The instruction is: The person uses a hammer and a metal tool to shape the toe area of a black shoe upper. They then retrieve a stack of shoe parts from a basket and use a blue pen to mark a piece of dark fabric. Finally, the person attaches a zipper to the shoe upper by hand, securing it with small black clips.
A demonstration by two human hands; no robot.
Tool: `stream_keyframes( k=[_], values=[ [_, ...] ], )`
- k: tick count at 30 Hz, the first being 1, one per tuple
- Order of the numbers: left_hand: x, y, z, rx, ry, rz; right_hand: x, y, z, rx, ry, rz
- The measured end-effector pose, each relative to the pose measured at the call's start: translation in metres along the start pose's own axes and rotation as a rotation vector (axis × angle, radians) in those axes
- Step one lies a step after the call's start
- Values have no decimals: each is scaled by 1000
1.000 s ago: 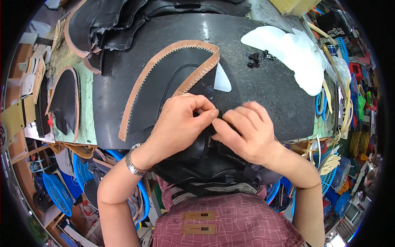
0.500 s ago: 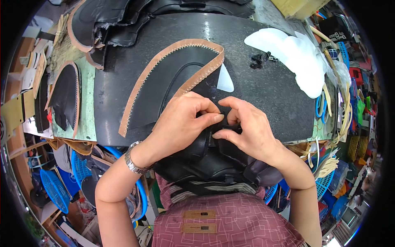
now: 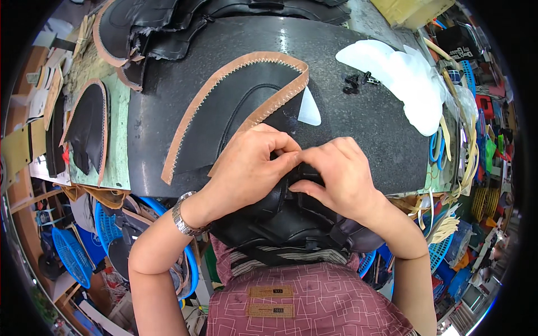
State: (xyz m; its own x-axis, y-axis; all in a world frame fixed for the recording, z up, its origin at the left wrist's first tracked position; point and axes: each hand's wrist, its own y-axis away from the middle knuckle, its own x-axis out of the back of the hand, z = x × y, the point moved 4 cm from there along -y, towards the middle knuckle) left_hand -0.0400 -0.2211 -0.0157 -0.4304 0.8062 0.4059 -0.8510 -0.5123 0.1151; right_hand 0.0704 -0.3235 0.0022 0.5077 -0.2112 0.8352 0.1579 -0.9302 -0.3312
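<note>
A black leather shoe upper (image 3: 210,106) with a tan, zigzag-stitched border lies on the dark work mat. Its near part runs under my hands, beside more black leather (image 3: 255,224) at my lap. My left hand (image 3: 255,162), with a metal watch on the wrist, is closed in a pinch over the near part. Against its fingertips presses the bent index finger of my right hand (image 3: 342,176); the right thumb rests lower, on the black leather. Whatever small piece the fingertips hold is hidden. Just beyond lies a white triangular piece (image 3: 310,109).
Small black buckle-like parts (image 3: 358,82) and a stack of white cut pieces (image 3: 400,84) lie on the mat (image 3: 381,145) at the right. Blue-handled scissors (image 3: 436,150) hang near its right edge. More black uppers (image 3: 162,28) are piled at the back left; another (image 3: 89,131) lies left.
My right hand has moved slightly up and left, its index finger now meeting the left fingertips and closing the gap between the hands. My left hand stays nearly in place.
</note>
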Motion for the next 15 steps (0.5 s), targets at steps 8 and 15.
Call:
stream_keyframes(
  k=[8, 15],
  values=[
    [-2, 2, -1, 32, -33, 38, -12, 15, -16, 394, 301, 280],
    [-2, 2, -1, -5, -46, 48, -11, 15, -21, 413, 369, 256]
  ],
)
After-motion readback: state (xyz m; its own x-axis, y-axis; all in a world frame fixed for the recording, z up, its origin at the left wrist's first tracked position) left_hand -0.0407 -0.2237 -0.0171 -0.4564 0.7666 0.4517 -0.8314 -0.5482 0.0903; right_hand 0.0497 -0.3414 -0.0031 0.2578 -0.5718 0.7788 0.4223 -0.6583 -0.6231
